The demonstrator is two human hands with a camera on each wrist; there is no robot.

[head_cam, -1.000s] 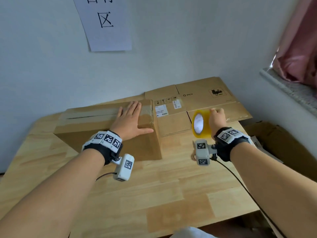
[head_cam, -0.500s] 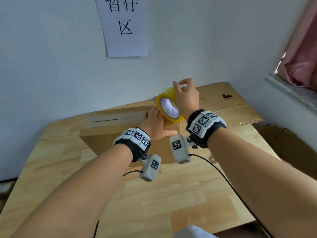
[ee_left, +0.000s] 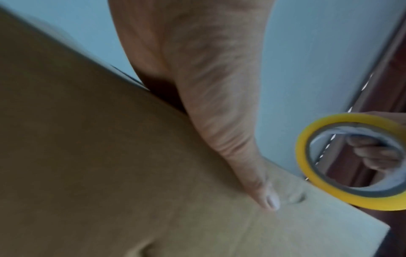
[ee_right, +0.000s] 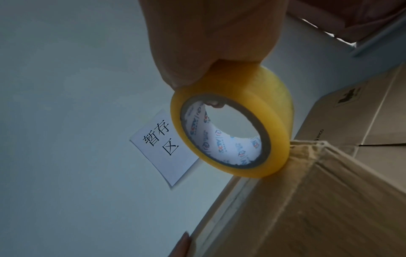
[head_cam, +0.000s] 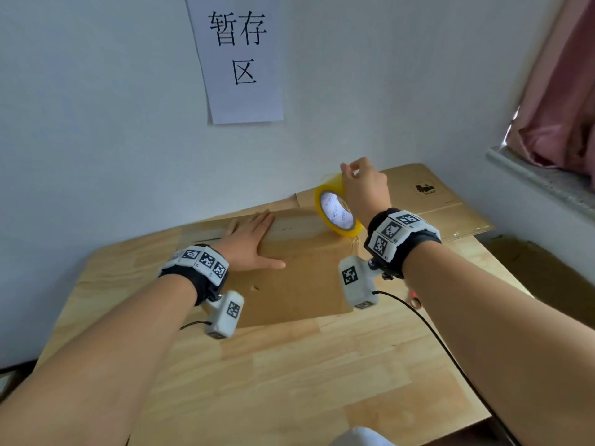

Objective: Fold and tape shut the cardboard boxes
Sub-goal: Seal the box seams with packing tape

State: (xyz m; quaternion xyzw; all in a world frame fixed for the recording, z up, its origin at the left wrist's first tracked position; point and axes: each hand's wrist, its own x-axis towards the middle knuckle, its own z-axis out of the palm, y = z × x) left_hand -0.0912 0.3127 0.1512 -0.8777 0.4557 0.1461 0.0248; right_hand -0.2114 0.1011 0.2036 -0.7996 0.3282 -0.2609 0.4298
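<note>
A closed brown cardboard box [head_cam: 299, 278] stands on the wooden table [head_cam: 289, 375], its top flaps meeting along a seam. My left hand [head_cam: 248, 243] lies flat on the top, fingers straight, and its thumb [ee_left: 259, 187] presses the near edge. My right hand [head_cam: 363, 191] grips a yellow tape roll [head_cam: 336, 210] with fingers through its core. The roll [ee_right: 232, 132] rests on the box's right top corner [ee_right: 307, 153]. In the left wrist view the tape roll [ee_left: 351, 161] shows at the right edge.
Flattened cardboard boxes [head_cam: 428, 197] lie at the back right of the table against the wall. A white paper sign [head_cam: 240, 56] hangs on the wall. A window sill [head_cam: 544, 181] and pink curtain [head_cam: 560, 91] are at right. A brown carton [head_cam: 547, 281] sits beyond the table's right edge.
My right hand lifted the tape roll off the table and carried it left, then set it down on the box's right top corner. My left hand stayed flat on the box.
</note>
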